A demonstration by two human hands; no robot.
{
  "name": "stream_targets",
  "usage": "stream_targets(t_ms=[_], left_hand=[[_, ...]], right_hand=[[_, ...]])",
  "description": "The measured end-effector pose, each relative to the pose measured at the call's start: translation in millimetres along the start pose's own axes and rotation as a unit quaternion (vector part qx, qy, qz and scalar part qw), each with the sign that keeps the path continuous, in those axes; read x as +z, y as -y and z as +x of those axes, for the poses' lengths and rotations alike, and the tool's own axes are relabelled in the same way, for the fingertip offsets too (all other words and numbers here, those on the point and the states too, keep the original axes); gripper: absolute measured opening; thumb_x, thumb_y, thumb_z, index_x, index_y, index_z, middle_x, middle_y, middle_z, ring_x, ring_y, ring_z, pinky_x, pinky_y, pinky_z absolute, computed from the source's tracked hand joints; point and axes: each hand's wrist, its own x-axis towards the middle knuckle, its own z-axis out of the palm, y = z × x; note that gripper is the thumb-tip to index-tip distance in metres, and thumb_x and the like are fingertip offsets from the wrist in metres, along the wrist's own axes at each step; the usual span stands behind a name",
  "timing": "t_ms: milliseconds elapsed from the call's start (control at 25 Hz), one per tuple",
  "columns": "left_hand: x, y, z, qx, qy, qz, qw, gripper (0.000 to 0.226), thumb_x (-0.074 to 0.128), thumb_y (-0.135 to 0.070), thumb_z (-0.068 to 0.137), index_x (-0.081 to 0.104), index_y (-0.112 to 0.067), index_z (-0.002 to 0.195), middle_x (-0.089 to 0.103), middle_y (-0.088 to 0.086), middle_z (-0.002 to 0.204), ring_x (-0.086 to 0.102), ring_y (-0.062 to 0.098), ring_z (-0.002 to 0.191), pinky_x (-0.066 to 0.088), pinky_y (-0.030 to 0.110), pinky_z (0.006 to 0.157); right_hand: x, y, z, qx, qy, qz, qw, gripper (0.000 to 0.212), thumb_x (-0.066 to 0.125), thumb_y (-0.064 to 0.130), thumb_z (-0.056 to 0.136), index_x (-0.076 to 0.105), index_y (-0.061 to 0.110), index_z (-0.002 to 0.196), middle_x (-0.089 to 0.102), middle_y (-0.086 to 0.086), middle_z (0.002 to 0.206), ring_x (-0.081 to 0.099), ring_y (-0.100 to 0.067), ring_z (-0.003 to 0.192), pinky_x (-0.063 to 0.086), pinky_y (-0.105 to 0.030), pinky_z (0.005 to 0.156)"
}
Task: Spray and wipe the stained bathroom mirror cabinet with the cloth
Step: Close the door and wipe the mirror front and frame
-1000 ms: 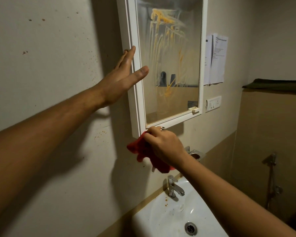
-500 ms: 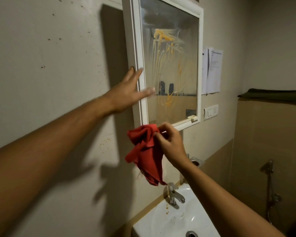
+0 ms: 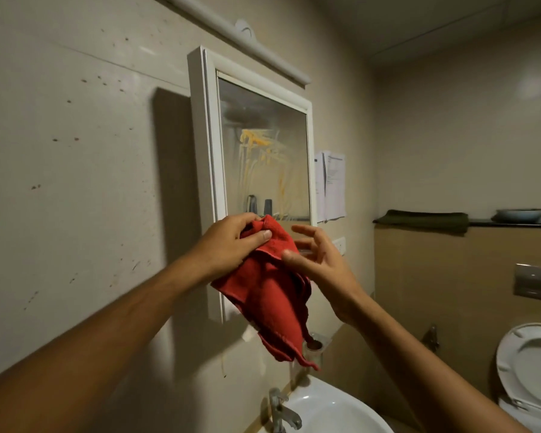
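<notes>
Beige bathroom wall [image 3: 75, 182] carries white-framed mirror cabinet [image 3: 206, 182], glass streaked with yellow-orange stain [image 3: 260, 151]. Red cloth [image 3: 272, 295] held up before lower frame, above sink [image 3: 331, 410]. Left hand [image 3: 231, 245] closed, top fold pinched; right hand [image 3: 322, 260] open, fingers spread, thumb touching cloth. Cloth judged light, limp, non-slip: best bunched into pad before wiping.

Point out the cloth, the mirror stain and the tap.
cloth [image 3: 272, 285], head view, middle of the hanging red fabric
stain [image 3: 256, 151], head view, yellow streaks on the upper glass
tap [image 3: 283, 412], head view, metal body above the basin
</notes>
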Motion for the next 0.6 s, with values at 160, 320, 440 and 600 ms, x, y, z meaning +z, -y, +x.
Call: stream_targets(t_ms=[160, 320, 440, 600], left_hand=[[15, -2, 9, -0.046, -0.009, 0.022, 0.999, 0.023, 0.057, -0.050, 0.101, 0.068, -0.030, 0.098, 0.070, -0.008, 0.087, 0.067, 0.011, 0.080, 0.049, 0.027, 0.066], [21, 0, 31, -0.153, -0.033, 0.010, 0.988, 0.029, 0.063, -0.049, 0.097, 0.068, -0.020, 0.100, 0.072, 0.003, 0.095, 0.070, 0.021, 0.087, 0.059, 0.040, 0.079], [31, -6, 44, -0.215, -0.054, -0.110, 0.969, 0.025, 0.072, -0.039, 0.094, 0.066, -0.016, 0.088, 0.071, 0.006, 0.085, 0.068, 0.019, 0.074, 0.055, 0.032, 0.064], [59, -14, 56, -0.302, -0.010, -0.304, 0.904, 0.044, 0.082, -0.044, 0.083, 0.070, -0.004, 0.098, 0.074, 0.017, 0.096, 0.073, 0.029, 0.085, 0.063, 0.040, 0.078]], right_hand=[[16, -11, -1, -0.021, 0.041, -0.102, 0.994, 0.078, 0.087, 0.045, 0.076, 0.044, 0.047, 0.141, 0.063, 0.017, 0.127, 0.069, -0.007, 0.113, 0.062, -0.034, 0.093], [17, -21, 3, -0.084, -0.075, -0.174, 0.978, 0.029, 0.065, 0.034, 0.102, 0.057, 0.052, 0.123, 0.069, 0.025, 0.112, 0.068, 0.002, 0.107, 0.060, -0.035, 0.099], [9, -24, -3, -0.057, -0.057, -0.076, 0.994, 0.036, 0.060, 0.056, 0.099, 0.055, 0.051, 0.134, 0.069, 0.021, 0.125, 0.068, 0.000, 0.113, 0.060, -0.029, 0.097], [12, -32, -9, 0.018, 0.016, -0.015, 1.000, 0.060, 0.069, 0.072, 0.083, 0.048, 0.056, 0.137, 0.070, 0.029, 0.117, 0.070, 0.001, 0.109, 0.059, -0.016, 0.075]])
